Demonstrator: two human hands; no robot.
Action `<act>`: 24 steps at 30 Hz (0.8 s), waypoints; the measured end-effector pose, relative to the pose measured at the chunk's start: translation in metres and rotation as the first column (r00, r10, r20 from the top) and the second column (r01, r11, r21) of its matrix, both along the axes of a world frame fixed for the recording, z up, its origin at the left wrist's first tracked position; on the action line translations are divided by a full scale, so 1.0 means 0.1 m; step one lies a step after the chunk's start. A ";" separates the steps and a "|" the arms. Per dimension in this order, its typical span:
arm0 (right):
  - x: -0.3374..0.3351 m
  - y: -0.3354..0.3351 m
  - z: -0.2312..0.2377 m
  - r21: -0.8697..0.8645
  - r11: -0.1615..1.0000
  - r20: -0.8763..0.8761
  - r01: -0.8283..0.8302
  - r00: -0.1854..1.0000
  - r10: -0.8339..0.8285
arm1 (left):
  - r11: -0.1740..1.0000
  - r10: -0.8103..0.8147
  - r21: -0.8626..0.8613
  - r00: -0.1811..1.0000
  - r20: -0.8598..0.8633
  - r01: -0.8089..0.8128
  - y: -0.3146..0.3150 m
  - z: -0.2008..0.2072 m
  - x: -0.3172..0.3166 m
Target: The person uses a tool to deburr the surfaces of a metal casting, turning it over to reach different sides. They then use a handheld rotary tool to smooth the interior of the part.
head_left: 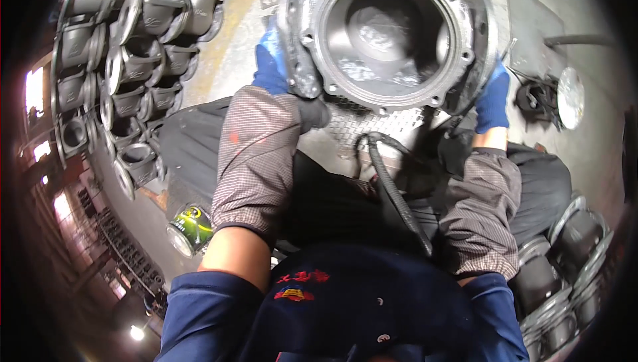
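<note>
A large grey cast-metal valve body (385, 30) stands before me with its round, bolt-holed flange and hollow bore facing up. Thick side flanges stick out at its left and right. My left hand (271, 60), in a blue glove, grips the outer side of the left flange. On the opposite side, my right hand (492, 96), gloved the same way, holds the edge of the right flange. The castings hide most of the fingers of both hands. A ribbed black hose (392, 186) runs between my legs just below the valve body.
Many similar castings (143, 63) are stacked at the left, with more (551, 266) at lower right. A green can (191, 228) stands by my left leg. At the right are a flat grey plate (531, 30) and a pale round disc (570, 98) beside a dark object.
</note>
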State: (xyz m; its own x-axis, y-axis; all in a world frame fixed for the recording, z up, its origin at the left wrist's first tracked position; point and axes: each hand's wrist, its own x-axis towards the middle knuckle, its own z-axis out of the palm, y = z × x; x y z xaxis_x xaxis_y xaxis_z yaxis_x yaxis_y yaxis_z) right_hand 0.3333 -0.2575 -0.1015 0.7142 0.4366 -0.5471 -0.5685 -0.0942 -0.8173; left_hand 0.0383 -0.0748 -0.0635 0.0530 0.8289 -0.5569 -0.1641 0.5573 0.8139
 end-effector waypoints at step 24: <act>0.17 0.52 -0.05 -0.250 0.968 0.692 0.013 0.702 0.170 | 0.660 0.042 0.381 0.475 -0.879 0.647 0.89 0.04 0.16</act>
